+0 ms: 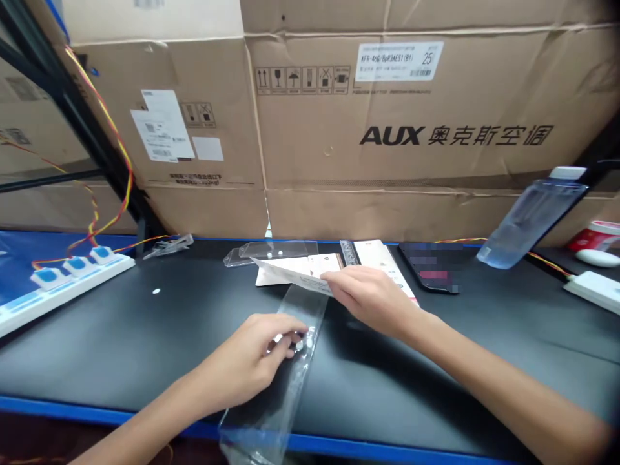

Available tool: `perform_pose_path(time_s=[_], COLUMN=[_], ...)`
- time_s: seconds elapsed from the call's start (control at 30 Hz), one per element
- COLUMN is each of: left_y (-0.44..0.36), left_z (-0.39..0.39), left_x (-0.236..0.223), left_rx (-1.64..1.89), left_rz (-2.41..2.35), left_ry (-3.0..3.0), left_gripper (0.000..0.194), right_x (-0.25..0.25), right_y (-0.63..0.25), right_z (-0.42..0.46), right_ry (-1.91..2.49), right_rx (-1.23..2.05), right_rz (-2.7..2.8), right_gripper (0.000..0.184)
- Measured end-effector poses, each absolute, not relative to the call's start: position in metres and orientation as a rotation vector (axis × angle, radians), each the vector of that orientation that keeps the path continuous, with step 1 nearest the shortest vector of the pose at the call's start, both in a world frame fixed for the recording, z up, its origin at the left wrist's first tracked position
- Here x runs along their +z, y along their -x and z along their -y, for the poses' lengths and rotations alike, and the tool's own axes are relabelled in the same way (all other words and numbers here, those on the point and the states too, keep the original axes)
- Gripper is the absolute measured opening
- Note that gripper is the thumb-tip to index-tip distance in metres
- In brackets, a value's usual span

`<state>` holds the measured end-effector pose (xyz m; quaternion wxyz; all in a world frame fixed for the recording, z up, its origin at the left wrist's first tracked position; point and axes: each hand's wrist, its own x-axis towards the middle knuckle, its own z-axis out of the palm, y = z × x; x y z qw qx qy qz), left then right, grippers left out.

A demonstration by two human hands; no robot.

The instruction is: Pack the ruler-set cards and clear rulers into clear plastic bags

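My left hand (pixel 264 352) is closed, thumb and fingers pinching the edge of a see-through plastic sleeve (pixel 305 307). The sleeve lies across the black table, its lower end hanging past the front edge. Small white round dots show by the fingertips. Between the thumb and fingers of my right hand (pixel 365 297) is a thin white printed card (pixel 285 274), tilted above the sleeve's far end. Whether the card touches the sleeve I cannot tell. Behind it lie another white card (pixel 271 279) and more flat plastic sleeves (pixel 290 247).
A white booklet (pixel 375 255) and a dark phone (pixel 429 268) lie at the back right, near a leaning water bottle (pixel 533 216). Power strips stand left (pixel 62 294) and right (pixel 598 290). A large cardboard box (pixel 310 148) walls the back.
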<state>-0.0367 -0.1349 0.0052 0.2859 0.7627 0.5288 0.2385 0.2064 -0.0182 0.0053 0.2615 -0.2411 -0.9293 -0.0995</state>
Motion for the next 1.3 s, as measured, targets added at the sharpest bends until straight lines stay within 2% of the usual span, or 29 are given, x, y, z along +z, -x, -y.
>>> perform_pose_path(time_s=[0.1, 0.23, 0.43, 0.53, 0.7, 0.87, 1.03, 1.3], left_y=[0.029, 0.021, 0.017, 0.018, 0.028, 0.037, 0.038, 0.034], left_z=[0.130, 0.131, 0.139, 0.142, 0.144, 0.145, 0.148, 0.149], left_x=[0.003, 0.002, -0.003, 0.001, 0.002, -0.002, -0.003, -0.010], left_rx=[0.515, 0.372, 0.436, 0.463, 0.458, 0.430, 0.387, 0.293], left_rz=[-1.369, -1.471, -1.539, -1.511, -1.435, -1.473, -1.490, -1.561], left_ry=[-2.327, -2.429, -2.426, -2.364, -2.309, -2.346, -2.452, -2.642], left_gripper=[0.030, 0.027, 0.035, 0.035, 0.041, 0.039, 0.037, 0.038], right_x=[0.002, 0.002, -0.007, -0.011, -0.002, 0.009, 0.005, 0.016], right_y=[-0.211, -0.211, -0.201, -0.197, -0.199, -0.207, -0.213, -0.211], right_z=[0.018, 0.021, 0.045, 0.054, 0.063, 0.071, 0.067, 0.063], right_ry=[0.610, 0.564, 0.614, 0.650, 0.653, 0.675, 0.721, 0.783], right_rx=[-0.143, 0.014, 0.223, 0.279, 0.433, 0.415, 0.374, 0.387], right_rz=[2.539, 2.537, 2.560, 2.630, 2.719, 2.745, 2.766, 2.622], right_gripper=[0.026, 0.025, 0.019, 0.023, 0.021, 0.020, 0.045, 0.031])
